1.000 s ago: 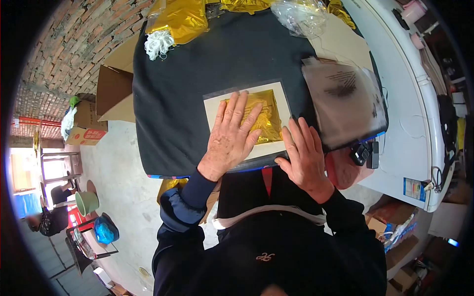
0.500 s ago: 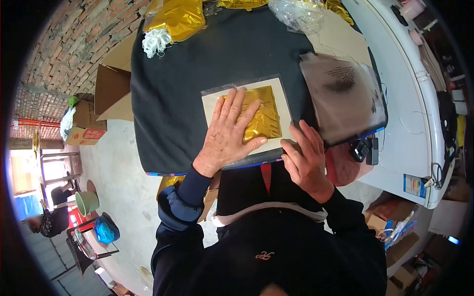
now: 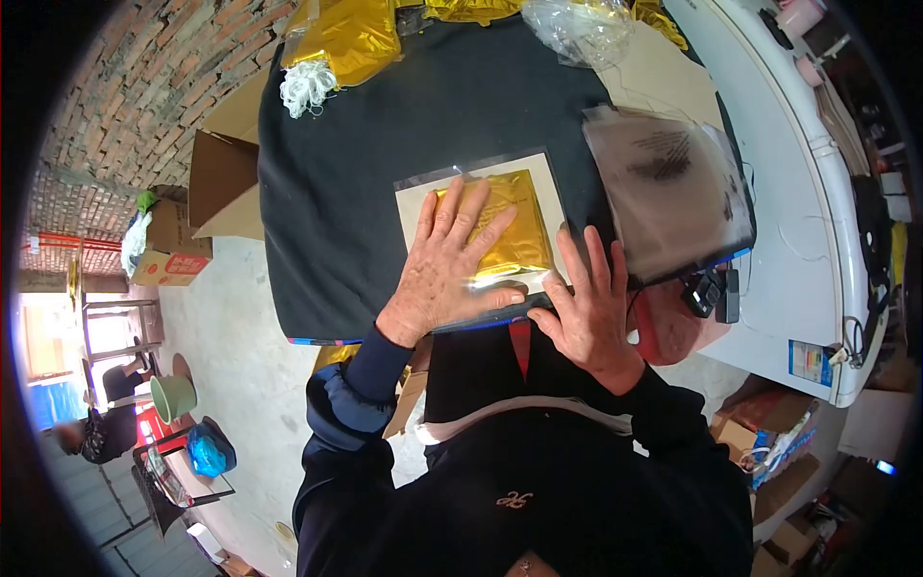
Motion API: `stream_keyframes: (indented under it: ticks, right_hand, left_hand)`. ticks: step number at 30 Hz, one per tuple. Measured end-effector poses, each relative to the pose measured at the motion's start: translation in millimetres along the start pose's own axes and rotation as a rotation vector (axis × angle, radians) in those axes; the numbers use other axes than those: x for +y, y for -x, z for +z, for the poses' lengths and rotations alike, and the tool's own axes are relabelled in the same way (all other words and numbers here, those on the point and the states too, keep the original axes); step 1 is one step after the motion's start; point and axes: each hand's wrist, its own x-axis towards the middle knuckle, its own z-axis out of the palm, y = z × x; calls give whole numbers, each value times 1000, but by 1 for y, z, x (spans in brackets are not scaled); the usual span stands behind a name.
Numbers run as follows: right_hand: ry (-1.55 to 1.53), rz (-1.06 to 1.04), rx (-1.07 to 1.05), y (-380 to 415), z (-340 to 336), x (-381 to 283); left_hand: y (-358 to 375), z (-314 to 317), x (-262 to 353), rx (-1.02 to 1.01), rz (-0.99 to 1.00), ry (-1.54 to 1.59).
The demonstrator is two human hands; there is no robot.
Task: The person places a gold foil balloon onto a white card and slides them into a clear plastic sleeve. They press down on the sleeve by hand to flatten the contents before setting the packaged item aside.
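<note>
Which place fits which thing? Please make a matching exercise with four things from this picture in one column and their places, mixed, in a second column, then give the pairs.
1. left hand
2. right hand
3. white string bundle
4. stack of clear bags

a. far left corner of black cloth
b. flat on gold foil packet
c. right of the packet
d. packet's near right corner

Pairs: 1-b, 2-d, 3-a, 4-c

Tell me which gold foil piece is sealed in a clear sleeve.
The flat gold foil square under the left hand, backed by a cream card; the crumpled gold foil at the table's far edge lies loose.
</note>
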Motion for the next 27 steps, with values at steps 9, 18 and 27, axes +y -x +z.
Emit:
stream_keyframes:
  ticks: [9, 18, 27]
  right_hand:
    - [44, 36, 22, -16, 2, -11]
    - [34, 51, 29, -10, 9, -10]
    - [112, 70, -16, -13, 10, -12]
  left_hand:
    - [-1, -10, 7, 67, 7, 146]
    - [3, -7, 27, 119, 3, -107]
    - [7, 2, 26, 137, -12, 59]
